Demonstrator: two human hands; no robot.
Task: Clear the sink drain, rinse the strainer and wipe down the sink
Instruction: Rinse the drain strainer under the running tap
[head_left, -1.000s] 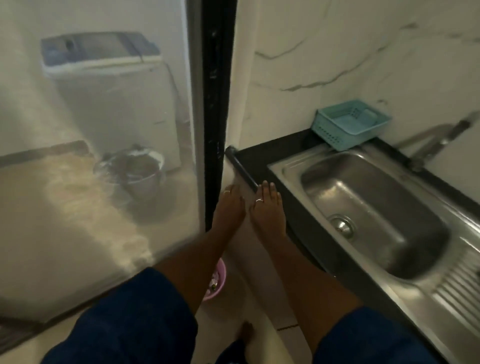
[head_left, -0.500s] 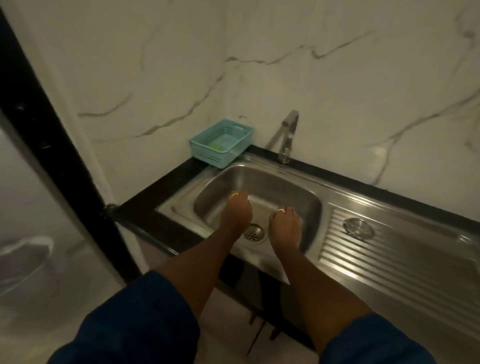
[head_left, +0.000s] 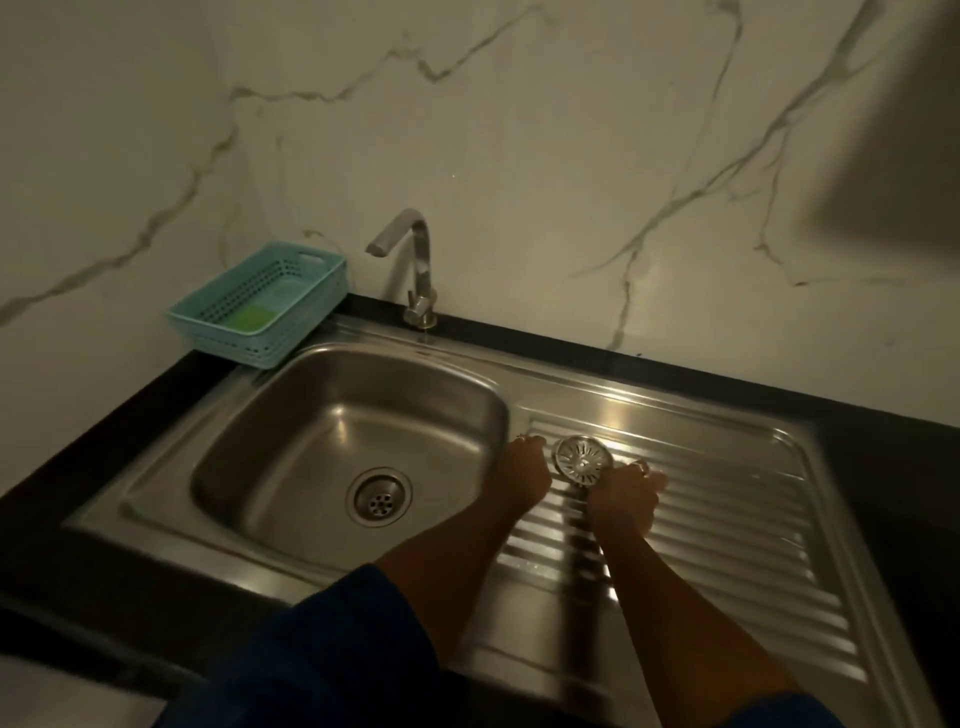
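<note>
A stainless steel sink (head_left: 291, 415) is set into a black counter, and its drain (head_left: 379, 499) is uncovered. The round metal strainer (head_left: 582, 460) lies on the ribbed drainboard (head_left: 727, 519) just right of the basin. My left hand (head_left: 522, 478) hovers palm down against the strainer's left side and holds nothing. My right hand (head_left: 623, 499) is at the strainer's lower right edge, its fingers touching or almost touching the rim; whether it grips the rim is unclear. A chrome tap (head_left: 415, 270) stands behind the basin, with no water running.
A teal plastic basket (head_left: 218, 322) with something green inside sits on the counter at the back left corner. A marble-patterned wall rises right behind the sink. The black counter edge (head_left: 78, 467) runs along the left and front.
My view swung from a glass door round to the sink. Both hands moved from over the basin near the drain rightward to either side of the strainer on the drainboard.
</note>
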